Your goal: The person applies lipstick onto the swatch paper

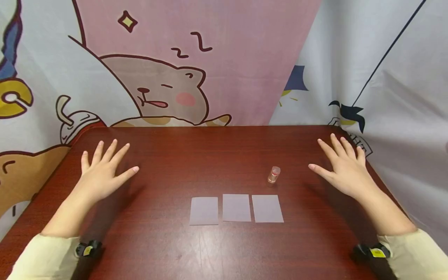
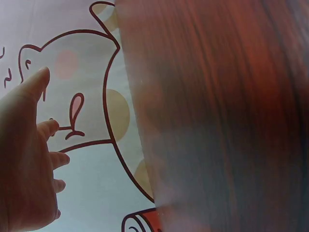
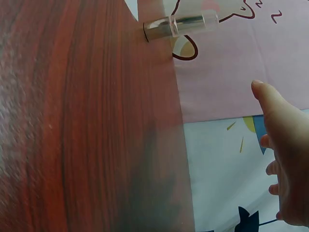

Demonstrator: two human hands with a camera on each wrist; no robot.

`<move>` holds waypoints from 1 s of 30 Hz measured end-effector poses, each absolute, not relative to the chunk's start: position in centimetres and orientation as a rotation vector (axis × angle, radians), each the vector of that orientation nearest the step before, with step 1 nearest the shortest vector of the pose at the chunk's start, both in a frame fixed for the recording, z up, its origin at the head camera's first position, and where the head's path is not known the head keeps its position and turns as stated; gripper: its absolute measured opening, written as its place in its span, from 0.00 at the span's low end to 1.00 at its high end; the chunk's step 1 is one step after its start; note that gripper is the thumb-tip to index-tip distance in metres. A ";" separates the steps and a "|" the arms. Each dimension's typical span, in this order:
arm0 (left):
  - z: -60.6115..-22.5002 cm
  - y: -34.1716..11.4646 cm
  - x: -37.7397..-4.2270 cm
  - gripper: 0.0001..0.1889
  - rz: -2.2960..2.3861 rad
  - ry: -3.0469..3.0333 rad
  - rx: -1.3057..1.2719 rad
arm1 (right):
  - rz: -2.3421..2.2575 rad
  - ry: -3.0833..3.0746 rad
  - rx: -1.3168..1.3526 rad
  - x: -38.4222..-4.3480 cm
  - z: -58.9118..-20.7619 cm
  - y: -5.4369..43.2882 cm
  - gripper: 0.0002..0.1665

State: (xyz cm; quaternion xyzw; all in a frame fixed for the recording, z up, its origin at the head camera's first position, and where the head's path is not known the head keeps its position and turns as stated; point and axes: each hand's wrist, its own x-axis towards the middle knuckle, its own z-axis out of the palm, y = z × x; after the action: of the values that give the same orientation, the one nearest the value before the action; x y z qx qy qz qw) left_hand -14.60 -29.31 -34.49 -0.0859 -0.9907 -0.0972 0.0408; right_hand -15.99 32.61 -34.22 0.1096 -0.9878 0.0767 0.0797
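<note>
My left hand (image 1: 102, 173) hovers over the left side of the table with its fingers spread and nothing in it. On the right, my right hand (image 1: 344, 169) is likewise spread over the table, holding nothing. Between them, nearer the right hand, a small clear capped tube (image 1: 273, 175) stands upright; the right wrist view shows its transparent cap (image 3: 195, 22) and a shinier lower part. Three white paper squares lie in a row in front of it: a left one (image 1: 204, 211), a middle one (image 1: 236, 208) and a right one (image 1: 267, 209).
The dark red wooden table (image 1: 168, 249) ends at a cloth backdrop (image 1: 245, 77) printed with a sleeping bear. More pale cloth (image 1: 402, 97) hangs along the right side. Each wrist wears a black strap beside a pale sleeve (image 1: 45, 256).
</note>
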 end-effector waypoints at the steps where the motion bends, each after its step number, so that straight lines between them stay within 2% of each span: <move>1: -34.5 -29.2 -14.5 0.43 -0.309 -3.024 -0.267 | 0.238 -2.944 0.336 -15.9 -34.3 32.5 0.50; 19: -34.2 -25.2 -13.5 0.40 -0.562 -2.823 -0.433 | 0.578 -2.718 0.527 -14.4 -36.0 29.9 0.42; 30: -34.9 -23.2 -13.1 0.39 -0.705 -2.716 -0.517 | 0.853 -2.630 0.548 -13.7 -37.5 28.3 0.36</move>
State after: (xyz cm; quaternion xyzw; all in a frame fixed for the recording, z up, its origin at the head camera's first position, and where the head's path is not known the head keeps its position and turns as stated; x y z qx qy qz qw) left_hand -13.13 -23.22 -34.91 -0.1792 -0.9421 -0.2445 0.1437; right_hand -13.74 28.30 -37.51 0.1920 -0.9209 0.2988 0.1609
